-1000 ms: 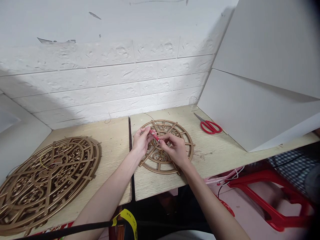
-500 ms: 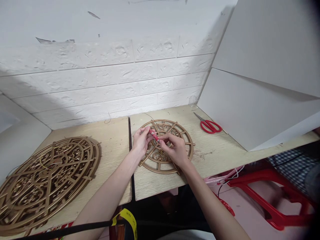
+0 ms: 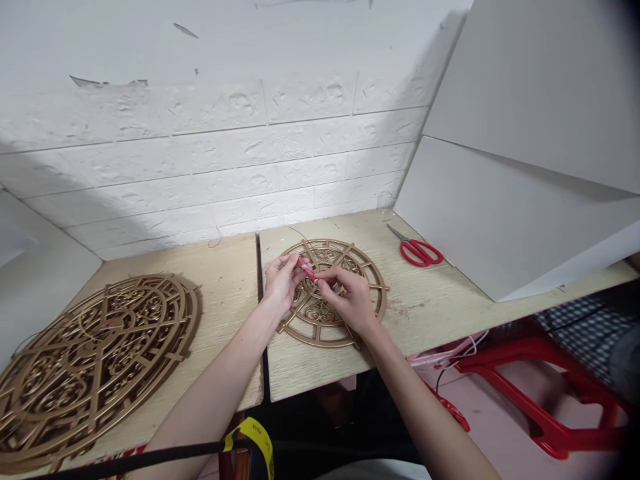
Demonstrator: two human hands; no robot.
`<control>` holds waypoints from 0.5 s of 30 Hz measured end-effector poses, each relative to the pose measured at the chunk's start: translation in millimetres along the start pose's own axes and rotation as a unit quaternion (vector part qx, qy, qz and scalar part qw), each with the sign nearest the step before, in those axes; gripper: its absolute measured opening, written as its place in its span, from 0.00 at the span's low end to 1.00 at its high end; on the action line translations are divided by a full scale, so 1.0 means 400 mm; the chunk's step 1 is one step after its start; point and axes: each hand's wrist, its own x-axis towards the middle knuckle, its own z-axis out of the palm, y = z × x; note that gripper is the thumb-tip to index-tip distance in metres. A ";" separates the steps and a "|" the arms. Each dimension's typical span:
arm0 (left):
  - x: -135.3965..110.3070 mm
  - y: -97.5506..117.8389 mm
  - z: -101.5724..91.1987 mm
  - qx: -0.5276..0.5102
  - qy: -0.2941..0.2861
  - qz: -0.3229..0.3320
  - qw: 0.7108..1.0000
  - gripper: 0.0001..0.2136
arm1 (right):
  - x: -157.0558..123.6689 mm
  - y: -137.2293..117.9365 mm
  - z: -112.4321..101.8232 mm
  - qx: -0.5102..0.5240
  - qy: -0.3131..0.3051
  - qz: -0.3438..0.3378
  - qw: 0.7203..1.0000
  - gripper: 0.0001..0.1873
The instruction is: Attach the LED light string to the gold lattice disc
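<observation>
A slim red stick-like piece with silvery bits (image 3: 307, 270) is held above the middle of a round gold openwork panel (image 3: 319, 335). My left hand (image 3: 281, 277) is closed, pinching its upper left end between thumb and fingers. At the lower right end, the thumb and fingertips of my right hand (image 3: 351, 299) are pressed together on the same piece. I cannot tell exactly what kind of thing it is. Both hands hide parts of the panel, which lies flat on the pale wooden table. A thin wire (image 3: 299, 231) sticks out past the panel's far edge.
Scissors with red handles (image 3: 421, 253) lie to the right by a white board (image 3: 475, 213). More gold round panels (image 3: 125, 320) are stacked at the left. A dark gap (image 3: 259, 267) splits the tabletop. A red plastic stool (image 3: 545, 393) stands below right.
Both hands stay in almost the same place, still on the red piece. The view has shifted very slightly; the panels and scissors have not moved.
</observation>
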 end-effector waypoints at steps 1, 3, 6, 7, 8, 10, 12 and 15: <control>0.000 0.000 0.000 -0.001 -0.001 0.000 1.000 0.03 | 0.000 0.000 0.000 0.000 0.000 0.000 1.000 0.07; 0.001 -0.001 0.000 -0.002 -0.002 0.001 1.000 0.03 | 0.000 0.001 0.000 -0.001 0.000 -0.001 1.000 0.07; 0.001 -0.001 0.001 -0.002 -0.002 0.000 1.000 0.03 | -0.001 0.003 0.000 -0.005 -0.003 0.001 1.000 0.07; 0.001 -0.001 0.001 -0.002 -0.001 -0.001 1.000 0.02 | -0.002 0.003 0.000 -0.006 -0.004 0.002 1.000 0.07; 0.001 -0.001 0.001 -0.002 -0.001 -0.001 1.000 0.02 | -0.002 0.003 0.001 -0.006 -0.004 0.002 1.000 0.07; 0.001 -0.001 0.000 -0.001 0.000 0.000 1.000 0.03 | -0.002 0.002 0.001 -0.005 -0.004 0.004 1.000 0.07; 0.000 -0.001 0.000 0.001 -0.002 0.001 1.000 0.04 | -0.002 0.001 0.000 -0.003 -0.006 0.005 1.000 0.07; -0.002 0.000 0.001 0.002 -0.005 0.001 1.000 0.05 | -0.001 -0.002 -0.001 0.000 -0.007 0.002 1.000 0.07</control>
